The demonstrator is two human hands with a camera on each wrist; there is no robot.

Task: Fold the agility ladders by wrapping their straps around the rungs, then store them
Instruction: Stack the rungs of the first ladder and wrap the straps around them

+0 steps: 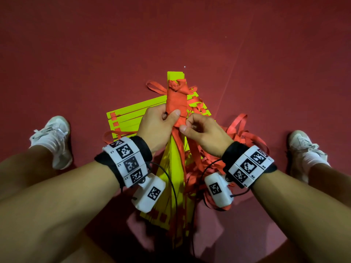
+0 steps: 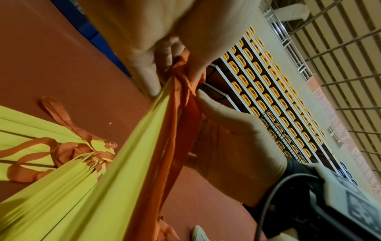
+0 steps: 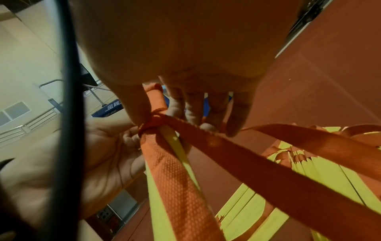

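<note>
We find the bundle of yellow rungs [image 1: 175, 168] held above the red floor [image 1: 76, 54], long axis running near to far, far end raised. Our left hand [image 1: 155, 128] has its grip clamped round the strap-wrapped [image 1: 175, 100] section; our right hand [image 1: 204, 133] pinches the red strap just beside it.

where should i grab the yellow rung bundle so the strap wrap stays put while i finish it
Grip the rung bundle just below the wrapped strap, from the left, where the left hand already holds it. The flat rungs stack thin there, so fingers close round them, leaving the right hand free to pinch the strap's tail.
</note>
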